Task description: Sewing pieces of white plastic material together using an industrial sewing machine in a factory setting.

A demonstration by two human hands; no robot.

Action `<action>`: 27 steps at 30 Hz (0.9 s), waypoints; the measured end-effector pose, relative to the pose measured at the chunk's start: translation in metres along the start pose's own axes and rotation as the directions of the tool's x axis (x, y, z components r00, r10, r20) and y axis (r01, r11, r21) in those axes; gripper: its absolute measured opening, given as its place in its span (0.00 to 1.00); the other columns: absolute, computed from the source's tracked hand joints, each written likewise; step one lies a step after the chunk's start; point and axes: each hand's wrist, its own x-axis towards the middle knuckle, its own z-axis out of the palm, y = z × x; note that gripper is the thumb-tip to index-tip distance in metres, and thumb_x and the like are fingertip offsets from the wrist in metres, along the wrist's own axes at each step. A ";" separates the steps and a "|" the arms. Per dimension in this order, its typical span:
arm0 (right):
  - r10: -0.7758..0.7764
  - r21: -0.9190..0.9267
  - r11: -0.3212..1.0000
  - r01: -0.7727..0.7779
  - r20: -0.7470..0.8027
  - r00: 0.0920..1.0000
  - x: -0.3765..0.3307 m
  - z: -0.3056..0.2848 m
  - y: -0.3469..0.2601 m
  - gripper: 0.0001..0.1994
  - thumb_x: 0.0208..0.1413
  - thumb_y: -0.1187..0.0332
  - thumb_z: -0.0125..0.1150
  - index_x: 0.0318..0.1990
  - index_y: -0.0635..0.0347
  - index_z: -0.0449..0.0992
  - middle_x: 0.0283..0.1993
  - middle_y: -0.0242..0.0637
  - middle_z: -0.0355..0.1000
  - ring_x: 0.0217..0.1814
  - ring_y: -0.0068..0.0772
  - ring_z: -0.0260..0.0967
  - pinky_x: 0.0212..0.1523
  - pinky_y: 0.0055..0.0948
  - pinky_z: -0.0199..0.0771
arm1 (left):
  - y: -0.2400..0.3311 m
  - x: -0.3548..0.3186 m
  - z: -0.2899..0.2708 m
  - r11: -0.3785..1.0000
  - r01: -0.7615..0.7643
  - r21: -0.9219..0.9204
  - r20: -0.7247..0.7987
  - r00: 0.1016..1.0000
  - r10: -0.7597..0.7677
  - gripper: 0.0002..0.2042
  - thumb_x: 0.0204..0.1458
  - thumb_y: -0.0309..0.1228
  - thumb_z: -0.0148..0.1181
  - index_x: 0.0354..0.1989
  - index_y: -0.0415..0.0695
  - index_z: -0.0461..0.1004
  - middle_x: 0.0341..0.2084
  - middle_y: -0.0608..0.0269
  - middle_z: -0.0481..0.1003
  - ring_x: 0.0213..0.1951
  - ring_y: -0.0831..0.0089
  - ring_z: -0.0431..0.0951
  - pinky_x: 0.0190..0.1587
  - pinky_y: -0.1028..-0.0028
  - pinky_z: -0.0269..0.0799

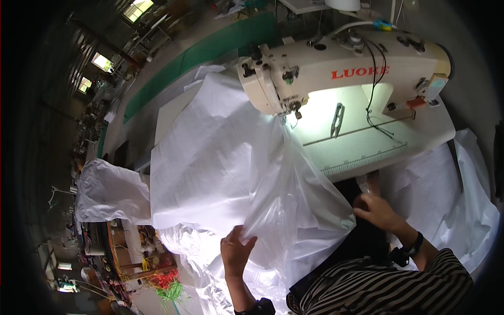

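Observation:
A large sheet of thin white fabric [210, 142] runs from under the needle area of the sewing machine [336, 68] down toward my lap, with folds fanning out from the needle. My left hand [236, 253] is at the near part of the sheet, thumb and forefinger closed on a fold of it. To the right, below the machine bed's front edge, my right hand [379, 211] has its fingers curled at the sheet's right edge. Its fingertips are partly hidden. Between needle and right hand the fabric edge runs fairly straight.
Thread snips [337, 119] lie on the lit machine bed [362, 152]. More white fabric [425, 184] hangs at the right, and another white piece [113, 191] at the left. Red and green thread tangles [168, 286] sit low left. A green strip [205, 50] stretches behind the table.

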 end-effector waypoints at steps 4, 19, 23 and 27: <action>-0.307 0.176 0.919 0.352 -0.237 0.922 -0.011 0.003 -0.081 0.12 0.56 0.65 0.66 0.43 0.60 0.75 0.35 0.40 0.75 0.35 0.37 0.77 0.39 0.36 0.76 | 0.002 -0.024 -0.034 0.929 0.097 -0.357 0.072 0.995 -0.076 0.21 0.45 0.24 0.71 0.49 0.37 0.72 0.34 0.61 0.77 0.37 0.76 0.78 0.39 0.75 0.72; -0.653 0.570 0.692 0.444 0.231 0.721 -0.010 0.087 -0.123 0.10 0.59 0.61 0.61 0.40 0.57 0.76 0.34 0.33 0.73 0.34 0.32 0.74 0.33 0.33 0.74 | 0.020 -0.073 -0.036 0.976 -0.104 -0.193 -0.124 0.989 0.081 0.11 0.43 0.18 0.68 0.34 0.37 0.75 0.30 0.56 0.77 0.31 0.65 0.78 0.34 0.71 0.72; -0.616 -0.039 0.784 0.620 -0.179 0.767 -0.032 0.054 -0.134 0.15 0.57 0.53 0.64 0.40 0.53 0.74 0.28 0.27 0.71 0.24 0.24 0.72 0.25 0.27 0.69 | 0.031 -0.083 -0.026 0.963 -0.110 -0.247 -0.148 0.986 0.074 0.13 0.46 0.21 0.67 0.42 0.38 0.76 0.33 0.51 0.80 0.34 0.59 0.83 0.37 0.69 0.77; -0.812 -0.267 0.549 0.792 0.053 0.581 -0.032 0.070 -0.157 0.14 0.56 0.55 0.64 0.37 0.55 0.74 0.24 0.28 0.70 0.21 0.26 0.72 0.22 0.25 0.67 | 0.037 -0.091 -0.018 0.956 -0.015 -0.294 -0.159 0.987 -0.033 0.15 0.47 0.21 0.67 0.44 0.38 0.76 0.31 0.49 0.81 0.34 0.58 0.83 0.38 0.67 0.77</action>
